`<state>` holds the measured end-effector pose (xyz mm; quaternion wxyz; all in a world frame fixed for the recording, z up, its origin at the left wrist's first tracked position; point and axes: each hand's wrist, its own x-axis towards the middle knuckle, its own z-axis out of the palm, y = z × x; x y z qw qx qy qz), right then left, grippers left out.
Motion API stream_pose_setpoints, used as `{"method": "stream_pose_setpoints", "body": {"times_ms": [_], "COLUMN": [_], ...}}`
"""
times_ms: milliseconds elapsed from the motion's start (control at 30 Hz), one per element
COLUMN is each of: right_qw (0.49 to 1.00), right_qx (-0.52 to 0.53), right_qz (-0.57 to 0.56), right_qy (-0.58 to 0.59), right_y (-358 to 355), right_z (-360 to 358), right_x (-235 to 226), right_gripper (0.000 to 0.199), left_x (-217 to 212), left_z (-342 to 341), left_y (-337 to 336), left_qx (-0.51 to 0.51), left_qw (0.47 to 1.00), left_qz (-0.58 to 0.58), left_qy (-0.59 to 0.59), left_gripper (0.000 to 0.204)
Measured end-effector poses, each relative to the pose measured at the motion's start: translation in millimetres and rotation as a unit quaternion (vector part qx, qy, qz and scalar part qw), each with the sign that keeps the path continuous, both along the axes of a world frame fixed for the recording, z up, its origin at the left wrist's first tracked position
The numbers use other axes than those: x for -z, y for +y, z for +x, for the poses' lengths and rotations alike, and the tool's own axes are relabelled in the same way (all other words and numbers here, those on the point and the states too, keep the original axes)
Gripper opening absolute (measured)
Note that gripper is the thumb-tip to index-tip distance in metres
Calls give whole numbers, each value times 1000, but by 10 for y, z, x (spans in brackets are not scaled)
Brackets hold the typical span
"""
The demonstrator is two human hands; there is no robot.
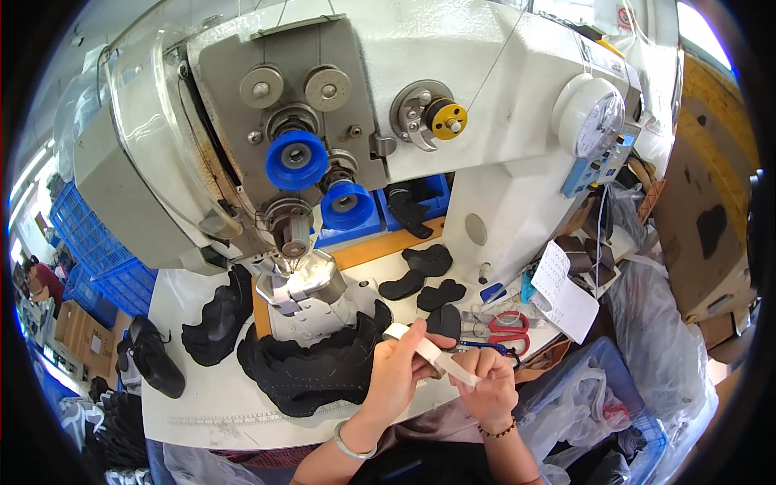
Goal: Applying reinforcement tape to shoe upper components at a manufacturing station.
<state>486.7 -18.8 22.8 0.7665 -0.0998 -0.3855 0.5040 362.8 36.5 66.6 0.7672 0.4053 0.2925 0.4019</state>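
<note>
A white tabletop fills the lower middle of the view, with a large white post-bed sewing machine rising over it toward twelve o'clock. Blue crates stack at nine o'clock, and clear plastic bags crowd the four o'clock side. Black shoe upper pieces lie heaped at the foot of the machine post, a second stack sits toward eight o'clock from it, and smaller black cut pieces are scattered toward one o'clock of the hands. Red-handled scissors rest just beyond the hands, toward two o'clock.

The white strip is a narrow, flat, pale band, perhaps tape or a fabric label; its surface is too small to read clearly. It is held above the near edge of the tabletop, between both hands. Its long axis runs from ten o'clock to four o'clock, the upper end curling near the black pieces.

The left hand has its grip pinched on the strip near its upper part, with a silver bangle at the wrist. The right hand is closed on the lower end, fingers folded around it, and wears a beaded bracelet.
</note>
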Motion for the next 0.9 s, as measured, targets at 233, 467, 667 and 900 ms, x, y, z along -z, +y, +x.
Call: {"method": "stream_pose_setpoints", "body": {"times_ms": [233, 467, 667, 900], "right_qw": [999, 990, 995, 980], "right_qx": [-40, -40, -38, 103], "right_qz": [20, 37, -38, -133], "right_qy": [24, -131, -80, -108], "right_y": [-107, -328, -403, -359], "right_z": [47, 191, 341, 375], "right_x": [82, 36, 160, 100], "right_gripper": [20, 16, 15, 22], "left_x": [149, 251, 214, 209], "left_z": [34, -134, -63, -36], "left_y": [206, 517, 456, 423], "left_qx": [-83, -12, 24, 78], "left_qw": [959, 863, 880, 849], "left_qz": [-201, -225, -216, -242], "left_qy": [-182, -453, -423, -464], "left_gripper": [34, 35, 38, 35]}}
